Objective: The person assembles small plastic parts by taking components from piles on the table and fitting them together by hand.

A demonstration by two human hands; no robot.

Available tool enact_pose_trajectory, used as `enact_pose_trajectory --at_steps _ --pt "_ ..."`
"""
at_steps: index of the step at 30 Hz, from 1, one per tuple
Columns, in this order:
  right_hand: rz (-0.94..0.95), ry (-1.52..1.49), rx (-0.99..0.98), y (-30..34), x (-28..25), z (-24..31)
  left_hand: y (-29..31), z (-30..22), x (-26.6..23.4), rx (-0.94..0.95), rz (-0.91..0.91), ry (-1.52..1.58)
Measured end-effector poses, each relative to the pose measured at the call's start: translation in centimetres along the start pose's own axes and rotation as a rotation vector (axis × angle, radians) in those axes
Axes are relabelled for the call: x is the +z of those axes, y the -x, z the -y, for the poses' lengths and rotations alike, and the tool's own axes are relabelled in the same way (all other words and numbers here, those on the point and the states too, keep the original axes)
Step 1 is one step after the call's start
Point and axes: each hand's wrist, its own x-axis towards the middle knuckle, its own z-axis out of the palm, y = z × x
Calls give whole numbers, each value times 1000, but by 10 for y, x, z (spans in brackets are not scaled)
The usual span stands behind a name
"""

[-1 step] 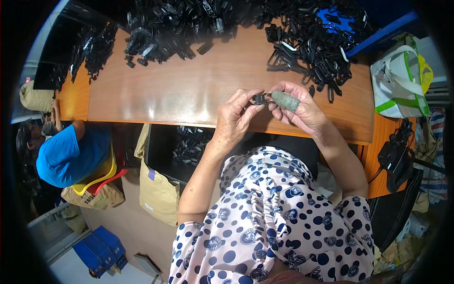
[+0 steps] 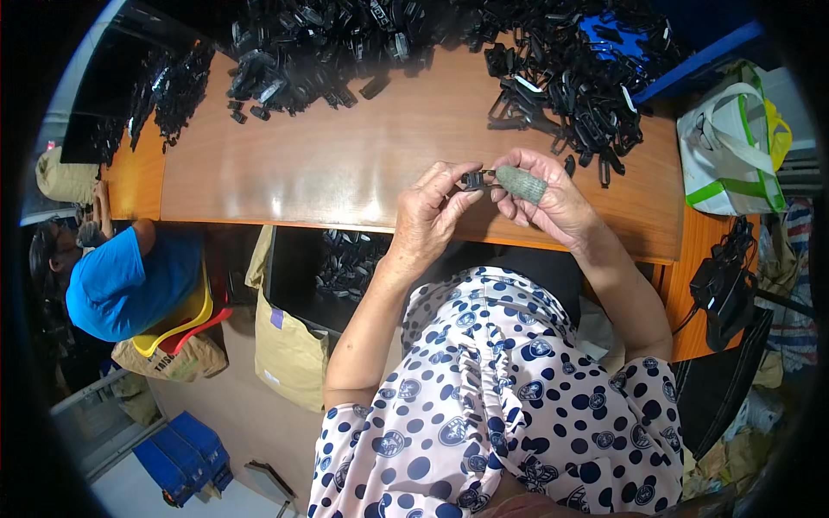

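Observation:
Over the front part of the wooden table, my two hands meet around a small black plastic buckle piece (image 2: pixel 472 180). My left hand (image 2: pixel 429 205) pinches it between thumb and fingertips. Close beside it, my right hand (image 2: pixel 553 203) has its fingers closed at the piece's right end, where thin dark prongs show between the hands. A grey-green knitted finger cover (image 2: pixel 522 184) sits on one of the right hand's fingers. That cover and the fingers hide part of what the right hand grips, so I cannot tell whether it is a separate part.
Heaps of black plastic parts (image 2: pixel 328 52) lie along the table's (image 2: pixel 285 164) far side, with another pile (image 2: pixel 561 95) at right. An open bag (image 2: pixel 289 345) of parts stands below the edge. A co-worker in a blue shirt (image 2: pixel 129 276) sits left; a white-green bag (image 2: pixel 730 155) stands right.

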Motion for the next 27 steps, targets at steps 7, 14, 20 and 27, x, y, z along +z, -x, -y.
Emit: enact_pose_trajectory --at_steps 7,14,20,27 --pt "-40 251 -43 -9 -10 3 -8 14 2 19 25 -107" --pt "-126 573 278 -27 -7 24 -12 22 0 141 90 -313" --pt "-196 303 510 -32 -15 10 -7 25 1 -31 176 -289" --pt "-90 252 512 -34 8 20 -3 11 -10 -341 126 210"
